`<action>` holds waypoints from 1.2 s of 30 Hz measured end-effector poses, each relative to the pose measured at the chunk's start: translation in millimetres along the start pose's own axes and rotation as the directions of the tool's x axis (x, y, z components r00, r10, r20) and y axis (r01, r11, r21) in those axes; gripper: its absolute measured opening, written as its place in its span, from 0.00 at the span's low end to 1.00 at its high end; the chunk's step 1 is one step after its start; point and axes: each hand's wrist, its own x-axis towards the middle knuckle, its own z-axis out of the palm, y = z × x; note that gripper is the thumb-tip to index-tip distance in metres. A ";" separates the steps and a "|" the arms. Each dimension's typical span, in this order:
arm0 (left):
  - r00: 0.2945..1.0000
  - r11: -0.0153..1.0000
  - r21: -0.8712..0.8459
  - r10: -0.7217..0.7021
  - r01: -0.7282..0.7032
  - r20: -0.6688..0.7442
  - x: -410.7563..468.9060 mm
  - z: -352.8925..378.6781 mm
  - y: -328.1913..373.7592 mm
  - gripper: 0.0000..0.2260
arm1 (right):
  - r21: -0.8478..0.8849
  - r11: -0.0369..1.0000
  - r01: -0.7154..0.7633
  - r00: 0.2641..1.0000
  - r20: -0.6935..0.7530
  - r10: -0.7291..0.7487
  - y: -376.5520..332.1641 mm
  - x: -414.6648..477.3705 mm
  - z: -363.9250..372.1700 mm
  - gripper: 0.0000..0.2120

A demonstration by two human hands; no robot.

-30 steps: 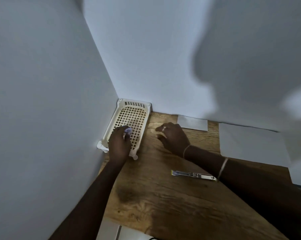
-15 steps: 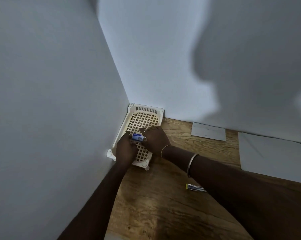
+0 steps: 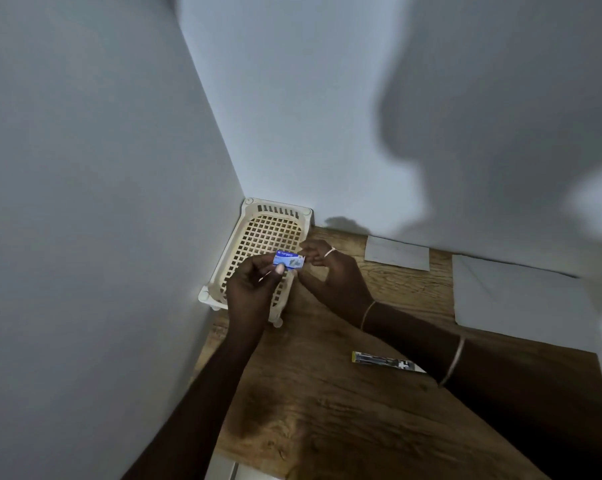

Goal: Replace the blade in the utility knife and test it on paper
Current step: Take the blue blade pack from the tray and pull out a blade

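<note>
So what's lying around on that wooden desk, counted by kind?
Basket: 1
Blue packet: 1, pinched in the left hand
Knife: 1
Paper sheets: 2
Total: 5

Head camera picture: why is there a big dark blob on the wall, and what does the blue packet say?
Head view: the blob is a shadow thrown on the back wall, likely the person's own; head view: light is dim, and the blue packet pinched in the left hand is too small and soft to read.
</note>
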 end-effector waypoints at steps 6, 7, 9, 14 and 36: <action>0.986 0.930 -0.363 0.112 -0.060 0.124 -43.5 27.9 39.4 0.11 | 0.185 0.983 0.012 0.995 -0.096 0.006 -38.6 -43.0 -56.2 0.19; 0.983 0.918 -0.391 0.126 -0.065 0.133 -49.5 31.4 46.2 0.11 | 0.208 0.978 0.016 0.994 -0.112 0.007 -44.3 -49.1 -63.8 0.19; 0.977 0.904 -0.418 0.159 -0.086 0.144 -60.7 38.3 57.8 0.11 | 0.227 0.974 0.024 0.991 -0.136 0.007 -55.6 -60.9 -79.4 0.19; 0.976 0.868 -0.495 0.150 -0.052 0.160 -84.1 52.3 77.3 0.08 | 0.141 0.989 0.040 0.980 -0.198 -0.011 -71.6 -85.2 -109.2 0.18; 0.960 0.866 -0.497 0.089 0.057 0.265 -120.7 61.4 74.3 0.10 | -0.168 0.985 0.044 0.998 -0.040 -0.052 -82.9 -115.6 -147.9 0.06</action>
